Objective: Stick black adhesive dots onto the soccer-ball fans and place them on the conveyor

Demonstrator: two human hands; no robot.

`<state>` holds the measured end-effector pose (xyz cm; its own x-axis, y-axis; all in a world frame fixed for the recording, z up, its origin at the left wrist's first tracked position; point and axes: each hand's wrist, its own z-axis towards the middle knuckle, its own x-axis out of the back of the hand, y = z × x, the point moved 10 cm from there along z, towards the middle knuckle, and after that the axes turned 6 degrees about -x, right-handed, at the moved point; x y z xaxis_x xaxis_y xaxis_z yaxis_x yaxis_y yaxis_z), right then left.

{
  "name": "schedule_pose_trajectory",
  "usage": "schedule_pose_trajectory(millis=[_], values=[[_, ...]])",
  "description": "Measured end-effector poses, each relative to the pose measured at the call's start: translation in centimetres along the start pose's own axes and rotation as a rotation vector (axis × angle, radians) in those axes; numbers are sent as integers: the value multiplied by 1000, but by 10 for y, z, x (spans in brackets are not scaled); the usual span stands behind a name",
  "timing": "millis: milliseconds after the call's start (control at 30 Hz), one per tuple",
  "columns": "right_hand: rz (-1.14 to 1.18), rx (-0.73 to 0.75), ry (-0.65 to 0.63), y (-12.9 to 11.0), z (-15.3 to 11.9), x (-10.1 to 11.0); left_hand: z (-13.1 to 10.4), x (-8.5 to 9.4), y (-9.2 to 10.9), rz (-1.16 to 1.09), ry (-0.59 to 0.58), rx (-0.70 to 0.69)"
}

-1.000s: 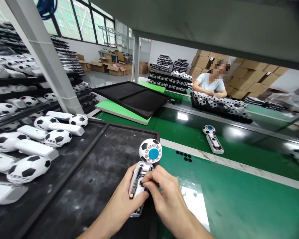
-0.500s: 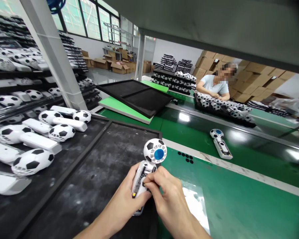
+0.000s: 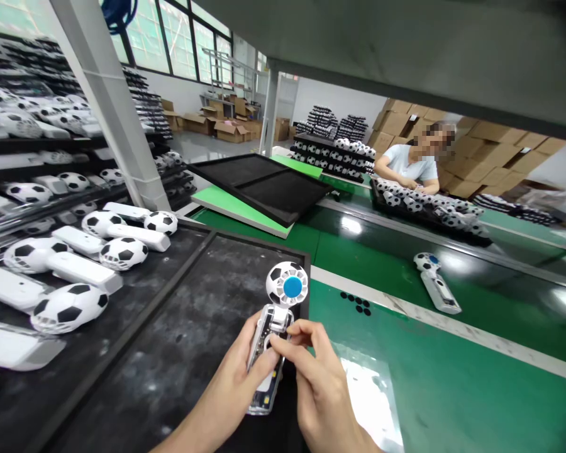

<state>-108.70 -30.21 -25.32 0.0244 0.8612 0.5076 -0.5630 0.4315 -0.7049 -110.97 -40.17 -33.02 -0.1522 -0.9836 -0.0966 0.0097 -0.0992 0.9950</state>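
Observation:
My left hand (image 3: 238,374) is closed around the white handle of a handheld device with a soccer-ball head (image 3: 287,283). A blue disc sits in the middle of that ball. The handle's front is open, showing a circuit board (image 3: 266,397) in a clear-edged casing. My right hand (image 3: 318,374) is at the handle's right side, one fingertip pressed on a round white part in the casing and other fingers bent against its edge. Whatever lies under that fingertip is hidden. Several small black round pads (image 3: 356,303) lie on the green surface to the right.
A black tray (image 3: 170,314) under my hands bears several finished-looking soccer-ball devices (image 3: 73,308) at left. Another device (image 3: 436,283) lies on the green belt. A clear plastic sheet (image 3: 372,390) is at right. A metal post (image 3: 108,100) stands left; a co-worker (image 3: 412,160) sits across.
My right hand has gone from a pinch around a small dark piece to pressing on the handle's round part. The device on the belt has shifted right and towards me.

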Motion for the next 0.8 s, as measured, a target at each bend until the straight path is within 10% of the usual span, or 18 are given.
schedule_pose_trajectory(millis=[567, 800], values=[[277, -224, -88, 24, -7, -13, -6, -12, -14, -238, 63, 194], [131, -291, 76, 45, 2, 28, -5, -9, -6, -195, 104, 192]])
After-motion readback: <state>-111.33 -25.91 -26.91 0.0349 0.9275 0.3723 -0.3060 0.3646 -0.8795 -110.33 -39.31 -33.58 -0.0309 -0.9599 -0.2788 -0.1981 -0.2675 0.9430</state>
